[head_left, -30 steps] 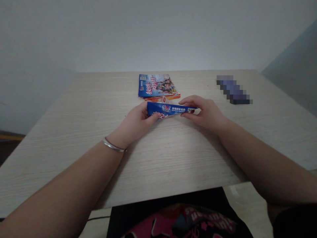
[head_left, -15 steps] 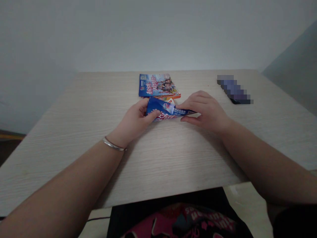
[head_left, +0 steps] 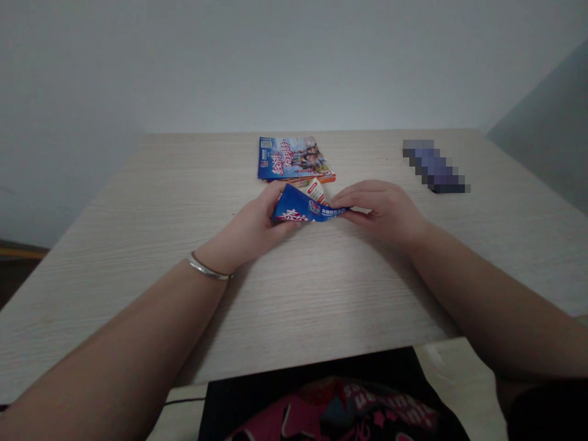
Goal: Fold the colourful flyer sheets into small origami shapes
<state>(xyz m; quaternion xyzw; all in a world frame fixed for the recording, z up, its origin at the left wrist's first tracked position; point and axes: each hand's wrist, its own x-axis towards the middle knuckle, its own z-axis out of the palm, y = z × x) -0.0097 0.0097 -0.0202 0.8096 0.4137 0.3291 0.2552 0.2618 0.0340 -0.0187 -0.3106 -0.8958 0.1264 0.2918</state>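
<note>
Between my hands, above the table, is a blue printed leaflet with white and red lettering, bent along its length. My left hand grips its left end, with the thumb along the near side. At the right end, my right hand pinches the paper between thumb and fingers. A cream inner side with red marks shows behind the blue face. Just beyond lies a small stack of similar leaflets, the top one blue with a picture of people. Part of the leaflet is hidden by my fingers.
A phone-like dark object, blurred by pixel blocks, lies at the back right of the pale wooden table. A wall stands behind the table's far edge. A thin dark cable shows below the near edge.
The held leaflet has turned and folded differently, so more of its cream inner side shows. My right hand has moved slightly down; the left thumb has slid to the leaflet's lower edge.
</note>
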